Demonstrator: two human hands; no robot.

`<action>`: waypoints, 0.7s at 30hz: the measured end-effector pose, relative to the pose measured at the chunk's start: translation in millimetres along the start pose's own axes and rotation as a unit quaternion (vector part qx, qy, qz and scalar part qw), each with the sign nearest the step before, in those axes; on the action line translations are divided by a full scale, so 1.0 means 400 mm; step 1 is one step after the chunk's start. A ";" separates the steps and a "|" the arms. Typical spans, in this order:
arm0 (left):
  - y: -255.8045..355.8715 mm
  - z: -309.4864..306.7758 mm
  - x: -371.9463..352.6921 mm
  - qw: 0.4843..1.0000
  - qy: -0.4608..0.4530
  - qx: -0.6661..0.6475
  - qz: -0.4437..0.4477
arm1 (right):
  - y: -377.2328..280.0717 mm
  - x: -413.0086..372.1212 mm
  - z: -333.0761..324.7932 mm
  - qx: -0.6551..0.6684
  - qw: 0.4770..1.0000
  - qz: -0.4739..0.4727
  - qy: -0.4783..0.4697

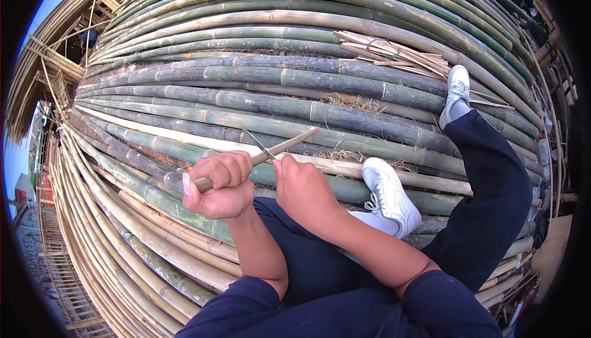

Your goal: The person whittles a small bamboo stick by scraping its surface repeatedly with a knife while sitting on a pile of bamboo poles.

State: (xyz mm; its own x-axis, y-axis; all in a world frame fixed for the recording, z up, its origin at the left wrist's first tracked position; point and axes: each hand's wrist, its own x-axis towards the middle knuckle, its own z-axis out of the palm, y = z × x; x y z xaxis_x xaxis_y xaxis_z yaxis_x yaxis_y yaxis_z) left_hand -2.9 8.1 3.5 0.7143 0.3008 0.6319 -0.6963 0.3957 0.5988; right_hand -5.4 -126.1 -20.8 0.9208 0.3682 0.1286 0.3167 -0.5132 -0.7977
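My left hand is wrapped round a brown bamboo strip, which slants up to the right past my fist. Close beside it, my right hand is closed, thumb up, on a thin blade that crosses the strip. The blade's pointed end sticks out to the upper left; its handle is hidden in my right fist. Both hands are above my lap, over the long bamboo poles.
A bundle of split strips lies on the poles at the upper right. My white shoes rest on the poles. Bamboo racks stand at the upper left. Dry shavings lie between poles.
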 end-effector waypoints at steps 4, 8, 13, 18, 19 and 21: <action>0.003 -0.002 -0.003 1.000 -0.011 0.001 -0.004 | 0.092 0.022 0.057 -0.063 0.997 0.052 0.001; 0.006 -0.013 0.004 0.998 0.055 0.007 0.005 | 0.179 0.065 0.087 -0.043 0.999 0.015 0.007; 0.014 -0.038 0.006 0.994 0.109 0.012 0.010 | 0.142 0.068 0.080 -0.111 0.994 0.002 0.003; 0.006 -0.030 0.001 0.998 0.061 -0.009 0.009 | -0.037 0.014 0.009 -0.119 0.993 0.000 -0.025; 0.006 -0.025 0.001 0.999 0.040 -0.003 0.011 | -0.032 0.013 0.016 -0.118 0.993 0.000 -0.028; 0.008 -0.028 -0.002 0.999 0.033 -0.001 0.008 | 0.009 0.021 0.041 -0.126 0.992 0.005 -0.006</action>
State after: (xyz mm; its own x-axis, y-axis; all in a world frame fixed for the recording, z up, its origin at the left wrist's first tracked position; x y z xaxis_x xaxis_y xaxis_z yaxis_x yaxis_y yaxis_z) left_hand -4.9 18.9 -0.5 0.7064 0.3636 0.6072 -0.7073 0.3930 0.5876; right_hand -0.4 -112.1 -32.3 0.9218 0.3709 0.1125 0.3557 -0.6941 -0.6258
